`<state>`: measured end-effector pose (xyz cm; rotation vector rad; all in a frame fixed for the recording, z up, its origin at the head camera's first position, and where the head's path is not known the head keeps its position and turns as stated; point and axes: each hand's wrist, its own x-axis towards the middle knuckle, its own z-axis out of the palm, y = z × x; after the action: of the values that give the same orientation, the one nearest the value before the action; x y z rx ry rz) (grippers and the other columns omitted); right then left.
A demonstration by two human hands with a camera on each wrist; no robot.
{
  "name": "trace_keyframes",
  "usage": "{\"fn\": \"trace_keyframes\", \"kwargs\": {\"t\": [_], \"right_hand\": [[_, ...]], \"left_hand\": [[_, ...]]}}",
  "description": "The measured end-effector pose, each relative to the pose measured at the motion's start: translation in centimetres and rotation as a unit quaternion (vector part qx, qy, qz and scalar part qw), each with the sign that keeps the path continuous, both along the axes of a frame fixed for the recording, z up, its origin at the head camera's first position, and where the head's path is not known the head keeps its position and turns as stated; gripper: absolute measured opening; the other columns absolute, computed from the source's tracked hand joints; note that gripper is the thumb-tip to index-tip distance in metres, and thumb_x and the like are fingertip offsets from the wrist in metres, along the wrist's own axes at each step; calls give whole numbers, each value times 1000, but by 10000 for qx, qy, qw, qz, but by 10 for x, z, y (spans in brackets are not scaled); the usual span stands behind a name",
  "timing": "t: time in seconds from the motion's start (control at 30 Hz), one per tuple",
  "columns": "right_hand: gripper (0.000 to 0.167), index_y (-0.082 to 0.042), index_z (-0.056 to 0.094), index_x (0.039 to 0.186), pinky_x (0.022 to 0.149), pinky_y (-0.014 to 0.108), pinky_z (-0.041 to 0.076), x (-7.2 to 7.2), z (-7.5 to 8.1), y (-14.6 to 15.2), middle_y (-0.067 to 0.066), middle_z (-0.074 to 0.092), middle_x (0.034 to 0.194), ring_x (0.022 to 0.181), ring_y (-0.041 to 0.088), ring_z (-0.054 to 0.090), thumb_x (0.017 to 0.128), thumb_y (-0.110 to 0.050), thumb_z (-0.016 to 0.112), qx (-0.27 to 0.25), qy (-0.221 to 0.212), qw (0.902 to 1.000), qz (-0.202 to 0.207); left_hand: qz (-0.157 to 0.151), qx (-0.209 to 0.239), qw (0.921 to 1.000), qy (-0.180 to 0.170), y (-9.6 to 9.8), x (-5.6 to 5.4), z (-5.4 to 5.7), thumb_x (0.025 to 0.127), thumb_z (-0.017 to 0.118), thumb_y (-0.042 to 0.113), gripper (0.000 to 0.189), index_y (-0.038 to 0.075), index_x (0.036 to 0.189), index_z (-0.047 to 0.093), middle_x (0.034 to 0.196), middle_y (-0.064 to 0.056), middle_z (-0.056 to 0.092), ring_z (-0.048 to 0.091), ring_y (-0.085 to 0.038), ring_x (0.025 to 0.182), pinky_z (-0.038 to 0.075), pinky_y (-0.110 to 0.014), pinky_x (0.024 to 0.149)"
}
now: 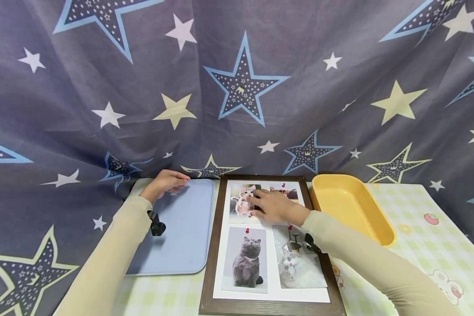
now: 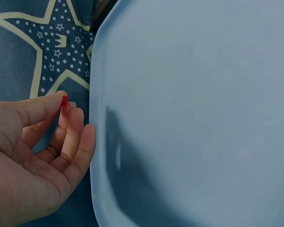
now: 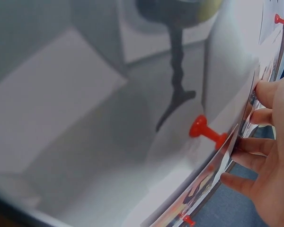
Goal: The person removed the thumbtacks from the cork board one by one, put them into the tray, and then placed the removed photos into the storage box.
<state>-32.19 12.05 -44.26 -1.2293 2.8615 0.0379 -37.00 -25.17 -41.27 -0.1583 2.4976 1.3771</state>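
Observation:
My left hand [image 1: 166,184] is over the far edge of a blue tray [image 1: 177,241], pinching a red push pin [image 2: 64,100] between thumb and forefinger. My right hand [image 1: 275,206] rests with spread fingers on a kitten photo [image 1: 241,205] at the upper left of a brown-framed white board [image 1: 272,259]. Beneath that, a grey cat photo [image 1: 245,263] hangs from a red push pin [image 1: 247,231]. At the lower right is a white cat photo [image 1: 300,274], pinned at its top and partly under my right wrist. Another pinned photo [image 1: 290,192] at the upper right is partly hidden by my hand.
A yellow tray [image 1: 343,202] stands right of the frame. Everything lies on a green checked tablecloth [image 1: 412,237]. Behind the table hangs a dark curtain [image 1: 237,145] printed with stars.

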Motion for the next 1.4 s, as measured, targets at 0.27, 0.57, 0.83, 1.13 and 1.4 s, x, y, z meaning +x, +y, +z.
{"fn": "trace_keyframes", "kwargs": {"t": [0.27, 0.57, 0.83, 1.13, 1.4], "right_hand": [[54, -19, 45, 155, 111, 57, 47, -2, -2, 0, 21, 45, 155, 127, 42, 60, 107, -45, 45, 52, -27, 10000, -20], [53, -19, 46, 154, 113, 60, 44, -2, 0, 1, 23, 45, 156, 130, 43, 58, 107, -43, 46, -33, -115, 9999, -32], [53, -18, 47, 154, 112, 61, 44, -3, 0, 1, 22, 46, 155, 133, 42, 55, 107, -42, 46, -13, -62, 10000, 13], [52, -19, 46, 154, 113, 60, 43, -3, 1, 1, 22, 45, 156, 136, 43, 53, 107, -41, 46, -2, -130, 9999, -16], [53, -17, 46, 154, 112, 59, 45, -1, 2, 2, 23, 44, 156, 128, 43, 59, 107, -41, 46, -19, -159, 9999, -15]], "left_hand": [[100, -274, 9996, -43, -5, -3, -9, 103, 59, 13, 37, -5, 135, 62, 140, -23, 60, 62, -35, 125, 58, -43, 99], [173, -509, 9985, -52, -16, -4, -15, 100, 61, 14, 36, -3, 131, 65, 135, -21, 65, 67, -28, 113, 59, -31, 84], [192, -561, 9980, -218, -22, -7, -15, 97, 66, 12, 36, -4, 129, 66, 115, -10, 75, 67, -16, 95, 58, -27, 76], [93, -575, 9979, -299, -22, -8, -15, 95, 67, 10, 31, -4, 123, 68, 87, 6, 69, 60, -11, 81, 56, -25, 71], [2, -590, 9977, -328, -23, -7, -15, 95, 67, 10, 30, -6, 120, 69, 87, 5, 70, 60, -10, 80, 55, -23, 71]]}}
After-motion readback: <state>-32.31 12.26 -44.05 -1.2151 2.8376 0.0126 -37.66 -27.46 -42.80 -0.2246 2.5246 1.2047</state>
